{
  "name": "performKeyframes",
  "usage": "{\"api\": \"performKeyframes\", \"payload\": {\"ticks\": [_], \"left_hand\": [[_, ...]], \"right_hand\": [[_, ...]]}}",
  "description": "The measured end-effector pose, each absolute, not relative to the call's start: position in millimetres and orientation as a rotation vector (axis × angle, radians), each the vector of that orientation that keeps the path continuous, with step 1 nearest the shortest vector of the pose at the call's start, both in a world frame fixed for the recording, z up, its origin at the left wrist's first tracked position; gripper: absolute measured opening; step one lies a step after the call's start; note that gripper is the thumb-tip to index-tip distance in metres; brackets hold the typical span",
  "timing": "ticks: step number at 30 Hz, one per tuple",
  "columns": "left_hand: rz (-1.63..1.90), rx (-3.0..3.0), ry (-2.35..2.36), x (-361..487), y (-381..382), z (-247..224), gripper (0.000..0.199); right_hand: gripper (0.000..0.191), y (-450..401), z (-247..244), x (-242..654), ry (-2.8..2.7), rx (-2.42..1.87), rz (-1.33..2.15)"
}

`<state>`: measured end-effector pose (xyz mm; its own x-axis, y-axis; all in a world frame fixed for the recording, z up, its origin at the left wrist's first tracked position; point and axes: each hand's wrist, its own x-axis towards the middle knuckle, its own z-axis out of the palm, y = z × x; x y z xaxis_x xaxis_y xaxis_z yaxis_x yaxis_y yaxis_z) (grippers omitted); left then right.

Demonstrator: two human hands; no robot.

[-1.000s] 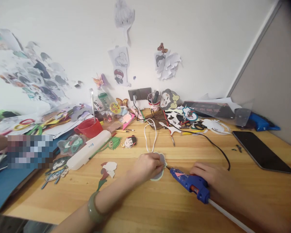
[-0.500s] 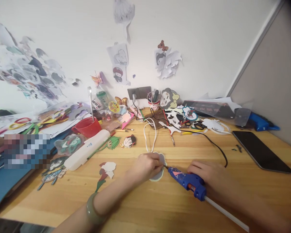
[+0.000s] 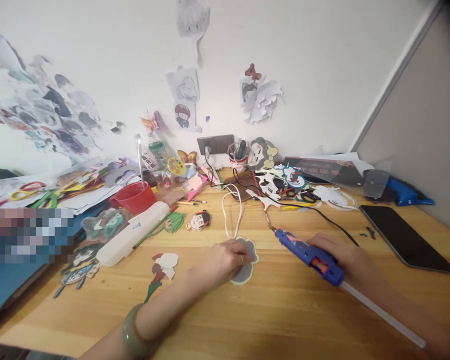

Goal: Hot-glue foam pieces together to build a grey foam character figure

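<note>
A grey scalloped cutout with a pale edge (image 3: 249, 250) lies on the wooden table, and a white cord (image 3: 225, 207) runs to its top. My left hand (image 3: 228, 257) rests on the cutout with its fingers pressed together; what they pinch, if anything, is hidden. My right hand (image 3: 335, 252) is wrapped round a blue glue gun (image 3: 303, 251), whose nozzle points up and left, apart from the cutout. A long white glue stick (image 3: 382, 312) sticks out of the gun's back end.
A red mug (image 3: 135, 199), a white case (image 3: 133, 235) and paper cutouts (image 3: 165, 267) lie to the left. At the right is a black tablet (image 3: 407, 240). A black cable (image 3: 330, 220) crosses behind the gun; clutter lines the wall.
My right hand has moved the glue gun up and to the right, so its nozzle is now off the cutout. My left hand has shifted slightly down and left, still at the cutout.
</note>
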<state>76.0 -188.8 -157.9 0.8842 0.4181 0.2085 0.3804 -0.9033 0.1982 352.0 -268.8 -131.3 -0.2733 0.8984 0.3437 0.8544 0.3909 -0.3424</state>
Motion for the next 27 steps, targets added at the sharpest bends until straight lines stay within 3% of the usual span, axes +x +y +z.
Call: {"api": "performKeyframes", "payload": {"ticks": [11,22,27], "left_hand": [[0.11,3.048,0.562,76.7,-190.6,-148.1,0.028],[-0.049,2.81,0.495,92.5,-172.7,-122.4,0.028],[-0.32,2.742,0.598,111.3,-155.4,-105.3,0.032]], "right_hand": [[0.01,-258.6,-156.4,355.0,-1.796,-1.567,0.247],[0.019,-260.5,-153.7,347.0,-1.621,-1.625,0.352],[0.026,-266.6,-145.0,345.7,-1.405,-1.738,0.468]]}}
